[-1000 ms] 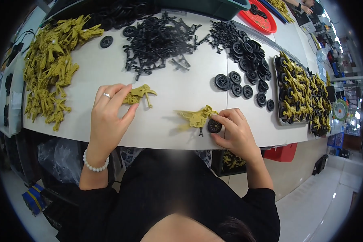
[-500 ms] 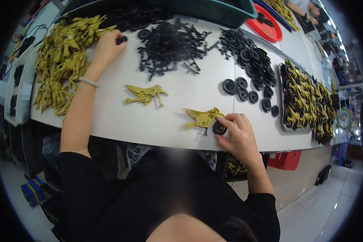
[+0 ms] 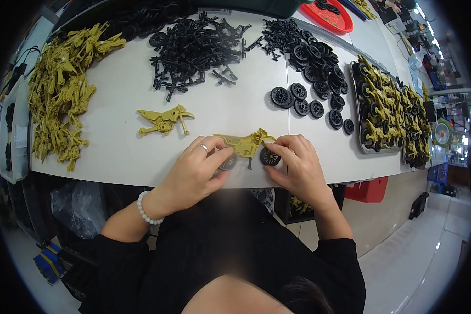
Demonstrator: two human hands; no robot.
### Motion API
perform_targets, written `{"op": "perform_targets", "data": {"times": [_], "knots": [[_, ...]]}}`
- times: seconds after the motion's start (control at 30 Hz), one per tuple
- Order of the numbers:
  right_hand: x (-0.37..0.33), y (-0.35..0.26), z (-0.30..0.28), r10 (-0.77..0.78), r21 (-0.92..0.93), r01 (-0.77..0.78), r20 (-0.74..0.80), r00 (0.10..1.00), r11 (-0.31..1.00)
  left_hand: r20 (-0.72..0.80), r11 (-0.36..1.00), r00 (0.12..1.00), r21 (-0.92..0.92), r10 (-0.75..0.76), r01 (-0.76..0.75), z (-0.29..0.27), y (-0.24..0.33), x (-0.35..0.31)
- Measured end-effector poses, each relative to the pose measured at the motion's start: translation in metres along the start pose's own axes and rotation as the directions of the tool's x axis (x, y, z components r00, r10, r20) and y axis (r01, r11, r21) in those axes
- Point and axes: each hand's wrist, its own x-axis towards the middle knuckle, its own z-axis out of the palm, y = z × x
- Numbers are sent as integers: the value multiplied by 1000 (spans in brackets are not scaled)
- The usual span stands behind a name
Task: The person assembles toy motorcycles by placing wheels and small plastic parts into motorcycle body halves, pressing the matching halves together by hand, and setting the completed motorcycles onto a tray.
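Note:
Close to the table's near edge lies a yellow plastic toy motorcycle body (image 3: 244, 146), with a small black part poking out below it. My left hand (image 3: 193, 167) pinches a black spoked wheel (image 3: 227, 161) at the body's rear end; the wheel is slightly blurred. At the front end, my right hand (image 3: 301, 166) grips another black wheel (image 3: 269, 156) beside the fork. Whether either wheel is seated in the body cannot be made out. Left of them, a second yellow motorcycle body (image 3: 165, 120) lies flat with no hand on it.
Yellow bodies (image 3: 63, 94) are heaped at the left, small black frame parts (image 3: 193, 52) at the back middle, loose black wheels (image 3: 316, 109) to the right. A tray (image 3: 357, 104) of wheeled yellow toys stands far right. Behind are a red tray (image 3: 345, 26) and a green bin (image 3: 272, 6).
My left hand has come from the back left down to the yellow body's rear, bringing a black wheel. My right hand stays at the front wheel. The whole view has shifted slightly.

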Motion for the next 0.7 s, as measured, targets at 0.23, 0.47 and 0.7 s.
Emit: {"op": "perform_targets", "data": {"times": [0.23, 0.47, 0.7], "knots": [[0, 0, 1, -6, 15, 6, -25, 1000, 1000, -36, 999, 999, -51, -6, 4, -2, -10, 2], [12, 1, -21, 43, 199, -54, 58, 997, 978, -38, 1000, 999, 11, -12, 12, -1, -10, -3], [112, 17, -6, -70, 104, 72, -22, 997, 992, -126, 998, 992, 69, 2, 7, -20, -2, 5]]}}
